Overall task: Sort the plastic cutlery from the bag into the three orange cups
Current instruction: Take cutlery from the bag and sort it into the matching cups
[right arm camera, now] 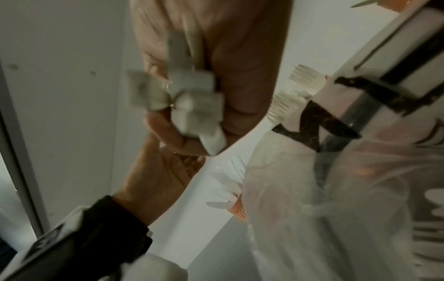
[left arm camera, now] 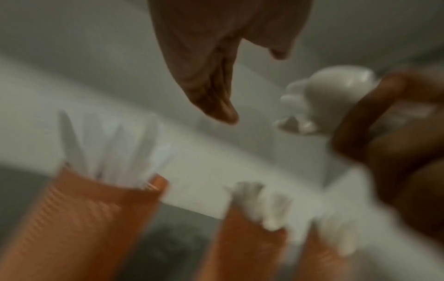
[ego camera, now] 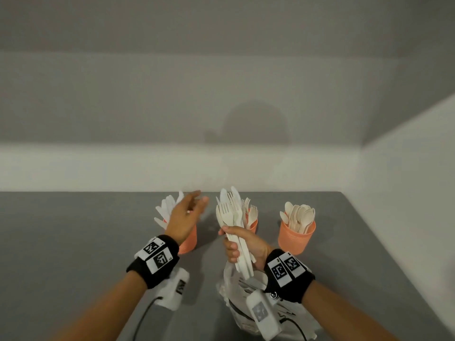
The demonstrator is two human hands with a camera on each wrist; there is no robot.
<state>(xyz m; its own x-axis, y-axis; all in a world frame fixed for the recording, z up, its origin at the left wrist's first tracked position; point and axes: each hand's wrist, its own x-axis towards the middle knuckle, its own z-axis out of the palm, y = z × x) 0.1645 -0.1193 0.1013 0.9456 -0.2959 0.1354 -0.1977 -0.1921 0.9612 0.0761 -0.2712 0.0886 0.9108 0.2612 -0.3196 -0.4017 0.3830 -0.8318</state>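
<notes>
Three orange cups stand in a row on the grey table. The left cup (ego camera: 188, 242) holds white knives, the middle cup (ego camera: 253, 223) holds forks, the right cup (ego camera: 295, 238) holds spoons. My right hand (ego camera: 242, 244) grips a bundle of white cutlery (ego camera: 232, 212), forks and knives, upright above the bag (ego camera: 248, 303). My left hand (ego camera: 189, 212) hovers over the knife cup with straight fingers and holds nothing. In the right wrist view the handle ends of the bundle (right arm camera: 192, 106) stick out of my fist. The left wrist view is blurred and shows the left cup (left arm camera: 91, 209).
The clear plastic bag (right arm camera: 324, 190) lies near the table's front edge with more cutlery in it. A white wall rises right behind the cups, and another wall closes the right side. Bare grey tabletop (ego camera: 73, 242) stretches to the left.
</notes>
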